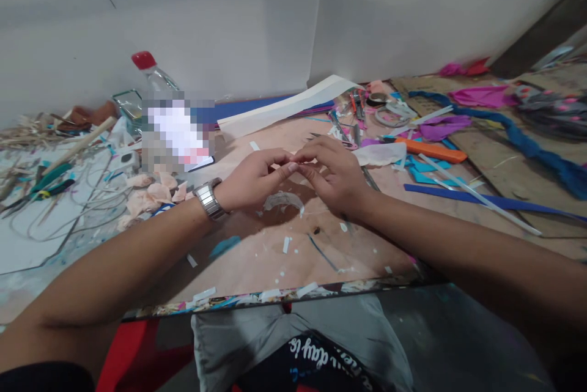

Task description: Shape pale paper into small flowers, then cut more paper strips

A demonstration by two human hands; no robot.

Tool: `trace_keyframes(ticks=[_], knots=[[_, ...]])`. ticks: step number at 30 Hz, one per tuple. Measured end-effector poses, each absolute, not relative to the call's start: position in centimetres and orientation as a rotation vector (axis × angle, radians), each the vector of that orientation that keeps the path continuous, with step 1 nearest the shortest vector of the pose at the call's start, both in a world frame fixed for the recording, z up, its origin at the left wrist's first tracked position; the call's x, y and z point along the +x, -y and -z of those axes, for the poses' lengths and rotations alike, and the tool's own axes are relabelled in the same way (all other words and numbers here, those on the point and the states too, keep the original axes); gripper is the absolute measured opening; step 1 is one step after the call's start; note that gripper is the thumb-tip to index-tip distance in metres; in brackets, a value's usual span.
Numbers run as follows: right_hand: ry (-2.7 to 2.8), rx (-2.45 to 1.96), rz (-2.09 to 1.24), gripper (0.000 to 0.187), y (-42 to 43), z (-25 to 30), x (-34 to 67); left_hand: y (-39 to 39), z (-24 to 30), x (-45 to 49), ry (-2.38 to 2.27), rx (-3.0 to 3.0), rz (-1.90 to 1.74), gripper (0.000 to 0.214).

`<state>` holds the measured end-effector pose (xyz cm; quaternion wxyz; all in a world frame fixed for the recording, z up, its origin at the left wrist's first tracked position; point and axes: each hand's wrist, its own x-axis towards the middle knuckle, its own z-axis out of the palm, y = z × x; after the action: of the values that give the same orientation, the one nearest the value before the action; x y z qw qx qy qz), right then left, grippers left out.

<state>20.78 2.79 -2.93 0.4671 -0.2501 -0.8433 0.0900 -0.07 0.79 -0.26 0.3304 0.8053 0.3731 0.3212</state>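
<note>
My left hand (254,179), with a metal watch (210,199) at the wrist, meets my right hand (334,177) over the middle of the table. Thumbs and forefingers of both are pinched together at the tips, touching each other. Whatever lies between the fingertips is too small or hidden to make out. Below them, a whitish smear (284,201) marks the peach-coloured table covering (257,251). Close behind my right hand lie a crumpled white strip (383,155) and the pointed tips of a tool, partly covered by the fingers.
An orange cutter (433,150) and blue strips (481,199) lie at right. Pliers (52,179), cables and peach scraps (149,198) crowd the left. A phone with a blurred screen leans on a red-capped bottle (143,60). Behind is a long cream paper strip (284,106).
</note>
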Motion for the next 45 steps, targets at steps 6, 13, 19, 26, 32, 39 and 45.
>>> trace_keyframes(ticks=[6, 13, 19, 26, 32, 39, 45], knots=[[2.061, -0.611, -0.239, 0.01, -2.95, 3.06, 20.63, -0.5, 0.18, 0.06, -1.115, 2.082, -0.941, 0.032], [2.106, -0.597, -0.236, 0.011, -2.97, 3.2, 20.75, -0.46, 0.12, -0.03, -1.116, 2.095, -0.967, 0.029], [2.069, -0.626, -0.229, 0.013, -2.69, 3.06, 20.62, -0.69, -0.01, -0.16, -1.077, 2.049, -0.955, 0.031], [2.038, -0.642, -0.213, 0.018, -2.54, 2.86, 20.66, -1.03, 0.21, -0.26, -1.013, 1.936, -0.964, 0.033], [2.037, -0.645, -0.207, 0.016, -2.5, 2.75, 20.8, -0.95, -0.03, -0.25, -1.037, 2.012, -0.978, 0.028], [2.029, -0.642, -0.222, 0.017, -2.46, 2.62, 20.79, -0.87, -0.18, -0.32, -1.05, 2.055, -0.988, 0.027], [2.004, -0.687, -0.217, 0.02, -2.42, 2.75, 20.91, -1.01, 0.09, -0.35, -1.05, 2.013, -1.028, 0.029]])
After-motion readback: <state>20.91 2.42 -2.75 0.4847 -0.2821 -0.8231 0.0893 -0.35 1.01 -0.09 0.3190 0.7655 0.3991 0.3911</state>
